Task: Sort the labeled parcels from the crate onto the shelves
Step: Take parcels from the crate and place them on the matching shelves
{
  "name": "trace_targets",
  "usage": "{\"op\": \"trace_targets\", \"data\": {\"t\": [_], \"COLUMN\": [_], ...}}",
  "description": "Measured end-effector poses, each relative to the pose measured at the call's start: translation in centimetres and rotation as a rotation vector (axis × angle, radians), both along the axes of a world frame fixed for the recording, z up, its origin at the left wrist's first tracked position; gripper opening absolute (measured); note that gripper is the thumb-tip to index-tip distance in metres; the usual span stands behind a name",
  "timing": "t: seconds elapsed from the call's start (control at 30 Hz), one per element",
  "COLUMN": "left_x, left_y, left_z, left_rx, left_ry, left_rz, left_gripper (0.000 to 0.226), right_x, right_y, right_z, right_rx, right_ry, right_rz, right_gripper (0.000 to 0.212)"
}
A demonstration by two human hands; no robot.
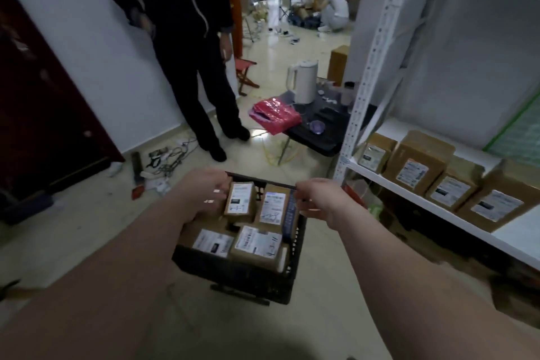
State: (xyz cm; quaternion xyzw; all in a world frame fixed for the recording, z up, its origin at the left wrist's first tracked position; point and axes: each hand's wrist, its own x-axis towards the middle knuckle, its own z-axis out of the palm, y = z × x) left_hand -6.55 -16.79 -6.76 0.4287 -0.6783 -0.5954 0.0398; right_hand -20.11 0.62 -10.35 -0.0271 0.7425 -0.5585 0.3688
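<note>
White labels, print unreadable. Parcels (257,242) in black crate (242,280), 6 o'clock. Left hand (201,190), right hand (318,199): fingers curled round far rim. Shelf (523,231) with labelled boxes (415,164), 3 o'clock. Person (187,38) at 11; kettle (302,82) on table (318,140) at 1.

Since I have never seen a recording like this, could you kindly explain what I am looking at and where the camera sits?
There is no machine: the one camera is worn on a person's head, looking down at their bare arms. The left hand and right hand each grip the far rim of a black crate filled with labeled parcels. To the right stands a white shelf holding four labeled boxes. Another person in dark clothes stands ahead.
</note>
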Motion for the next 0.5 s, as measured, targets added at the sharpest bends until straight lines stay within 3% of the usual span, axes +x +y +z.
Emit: {"op": "trace_targets", "data": {"t": [0.17, 0.5], "left_x": [4.9, 7.1], "left_y": [-3.3, -7.8], "left_z": [0.0, -6.0], "left_rx": [0.100, 0.184], "left_ry": [0.048, 0.003], "left_rz": [0.211, 0.345], "left_gripper": [0.010, 0.008], "right_x": [2.9, 2.9], "right_y": [-3.6, -8.5], "right_z": [-0.9, -9.0], "right_rx": [0.036, 0.199], "right_ry": [0.009, 0.004], "right_rz": [0.106, 0.197], "right_gripper": [0.012, 0.009]}}
